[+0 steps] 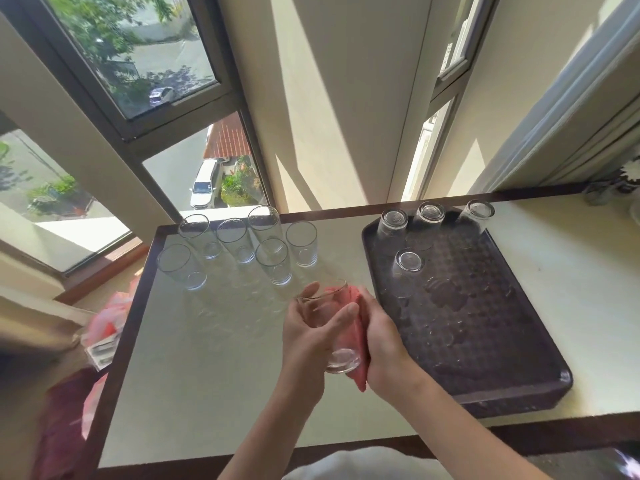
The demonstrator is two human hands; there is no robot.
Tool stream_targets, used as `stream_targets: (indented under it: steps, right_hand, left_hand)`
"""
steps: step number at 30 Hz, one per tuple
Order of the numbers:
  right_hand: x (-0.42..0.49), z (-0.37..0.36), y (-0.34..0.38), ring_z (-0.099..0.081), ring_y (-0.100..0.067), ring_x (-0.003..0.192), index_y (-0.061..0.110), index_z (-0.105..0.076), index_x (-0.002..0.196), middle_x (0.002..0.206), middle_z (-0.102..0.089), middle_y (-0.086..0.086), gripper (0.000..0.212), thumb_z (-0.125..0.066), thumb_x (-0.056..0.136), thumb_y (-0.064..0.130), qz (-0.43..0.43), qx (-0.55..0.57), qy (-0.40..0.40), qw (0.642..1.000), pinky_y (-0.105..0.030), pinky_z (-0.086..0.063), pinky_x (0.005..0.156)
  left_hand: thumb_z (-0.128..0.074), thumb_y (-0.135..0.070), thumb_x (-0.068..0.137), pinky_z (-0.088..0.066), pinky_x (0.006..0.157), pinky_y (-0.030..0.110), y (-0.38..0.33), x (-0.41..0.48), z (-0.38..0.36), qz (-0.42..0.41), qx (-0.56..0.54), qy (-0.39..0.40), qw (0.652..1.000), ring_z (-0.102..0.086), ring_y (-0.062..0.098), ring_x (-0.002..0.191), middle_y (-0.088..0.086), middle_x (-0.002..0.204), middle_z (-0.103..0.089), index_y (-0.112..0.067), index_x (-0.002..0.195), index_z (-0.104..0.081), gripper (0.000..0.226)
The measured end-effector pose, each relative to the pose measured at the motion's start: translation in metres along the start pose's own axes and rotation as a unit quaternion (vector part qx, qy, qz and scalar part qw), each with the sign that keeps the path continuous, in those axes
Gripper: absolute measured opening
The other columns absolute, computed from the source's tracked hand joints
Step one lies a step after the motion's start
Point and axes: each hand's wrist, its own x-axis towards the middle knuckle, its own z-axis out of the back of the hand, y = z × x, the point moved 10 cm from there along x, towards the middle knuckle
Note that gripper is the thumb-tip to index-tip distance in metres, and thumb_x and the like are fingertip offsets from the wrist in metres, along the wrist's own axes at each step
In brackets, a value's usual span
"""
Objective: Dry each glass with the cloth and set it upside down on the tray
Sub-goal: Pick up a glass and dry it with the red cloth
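Note:
My left hand [306, 336] grips a clear glass [337, 358], tilted with its mouth pointing up and away, over the middle of the table. My right hand [382, 337] presses a pink cloth [356, 336] against the glass's right side; part of the cloth shows through the glass. Several clear glasses [273, 259] stand upright in a cluster at the table's far left. On the dark brown tray [485, 327] at the right, several glasses [407, 270] stand upside down along its far and left parts.
The cream table [207, 358] has a dark wooden edge. Windows rise right behind it. Pink plastic bags [104, 320] lie beyond the table's left edge. A small decorated object [623, 181] sits at the far right corner.

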Motion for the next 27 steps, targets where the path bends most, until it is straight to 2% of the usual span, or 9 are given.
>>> stream_targets:
  steps: [2,5,9,11,15,20,22,25,27]
  right_hand:
    - [-0.001,0.004,-0.012,-0.072,-0.039,0.095,0.003,-0.076,0.104,0.109,-0.072,-0.024,0.067,-0.038,0.093,0.057,-0.044,0.057,-0.001,0.997,-0.048,-0.054,0.085]
    - [-0.003,0.009,-0.02,-0.062,-0.041,0.117,0.001,-0.066,0.123,0.122,-0.066,-0.026,0.074,-0.034,0.093,0.061,-0.062,0.108,-0.009,0.992,-0.05,-0.044,0.104]
    - [-0.01,-0.006,0.004,-0.072,-0.037,0.097,-0.001,-0.076,0.103,0.107,-0.073,-0.023,0.076,-0.036,0.091,0.062,-0.032,0.166,0.037,0.985,-0.044,-0.05,0.093]
    - [-0.015,-0.01,0.002,-0.065,-0.038,0.114,0.001,-0.07,0.117,0.122,-0.067,-0.023,0.079,-0.039,0.087,0.067,-0.044,0.161,0.057,0.984,-0.046,-0.042,0.108]
    - [-0.032,-0.007,-0.015,-0.047,-0.047,0.132,-0.002,-0.062,0.126,0.139,-0.052,-0.031,0.085,-0.044,0.085,0.07,-0.071,0.142,0.076,0.984,-0.058,-0.027,0.116]
    - [-0.023,0.002,0.009,-0.062,-0.043,0.114,-0.006,-0.071,0.109,0.121,-0.065,-0.028,0.07,-0.061,0.081,0.057,-0.017,0.134,0.031,0.99,-0.053,-0.043,0.106]
    - [-0.02,0.001,0.005,-0.057,-0.045,0.122,-0.005,-0.067,0.118,0.129,-0.061,-0.027,0.062,-0.062,0.08,0.044,-0.019,0.114,0.026,0.993,-0.056,-0.041,0.108]
    - [-0.03,0.007,-0.004,-0.072,-0.039,0.082,-0.001,-0.07,0.103,0.096,-0.073,-0.024,0.04,-0.05,0.08,0.025,-0.019,0.089,0.029,0.995,-0.049,-0.057,0.078]
    - [-0.031,0.022,-0.001,-0.071,-0.038,0.077,-0.001,-0.067,0.11,0.098,-0.072,-0.026,0.041,-0.044,0.085,0.022,0.004,0.093,0.012,0.996,-0.051,-0.057,0.078]
  left_hand:
    - [-0.091,-0.027,0.044,-0.055,0.095,0.048,-0.017,0.0,0.002,-0.046,-0.027,-0.019,0.998,-0.068,0.035,0.11,0.019,0.118,-0.067,-0.019,0.119,-0.056,0.083]
    - [-0.089,-0.02,0.046,-0.051,0.098,0.049,-0.037,-0.001,-0.005,-0.107,-0.068,-0.003,0.992,-0.065,0.028,0.106,0.007,0.111,-0.065,-0.021,0.115,-0.055,0.076]
    - [-0.085,-0.003,0.051,-0.055,0.084,0.028,-0.038,-0.018,-0.028,-0.157,-0.034,0.035,0.986,-0.067,0.012,0.094,0.006,0.102,-0.061,-0.017,0.113,-0.049,0.073]
    - [-0.079,0.007,0.055,-0.056,0.084,0.024,-0.037,-0.028,-0.033,-0.179,-0.009,0.049,0.983,-0.068,0.012,0.096,0.014,0.105,-0.06,-0.014,0.113,-0.046,0.071]
    - [-0.085,-0.015,0.059,-0.057,0.077,0.025,-0.049,-0.027,-0.025,-0.248,0.078,0.047,0.964,-0.069,0.015,0.1,0.003,0.109,-0.066,-0.015,0.114,-0.044,0.069]
    - [-0.09,-0.025,0.057,-0.06,0.074,0.044,-0.049,-0.027,-0.035,-0.304,0.26,0.061,0.915,-0.073,0.016,0.092,-0.002,0.102,-0.072,-0.026,0.117,-0.043,0.076]
    - [-0.09,-0.02,0.059,-0.061,0.074,0.043,-0.049,-0.024,-0.036,-0.306,0.276,0.059,0.909,-0.073,0.014,0.088,-0.004,0.101,-0.072,-0.025,0.118,-0.043,0.076]
    - [-0.09,-0.018,0.063,-0.06,0.072,0.033,-0.057,-0.018,-0.028,-0.308,0.303,0.058,0.9,-0.072,0.009,0.085,-0.005,0.1,-0.069,-0.027,0.116,-0.04,0.073]
    - [-0.087,-0.035,0.06,-0.057,0.067,0.027,-0.058,-0.014,-0.02,-0.291,0.388,0.073,0.872,-0.07,0.003,0.081,-0.011,0.093,-0.069,-0.031,0.114,-0.043,0.07]
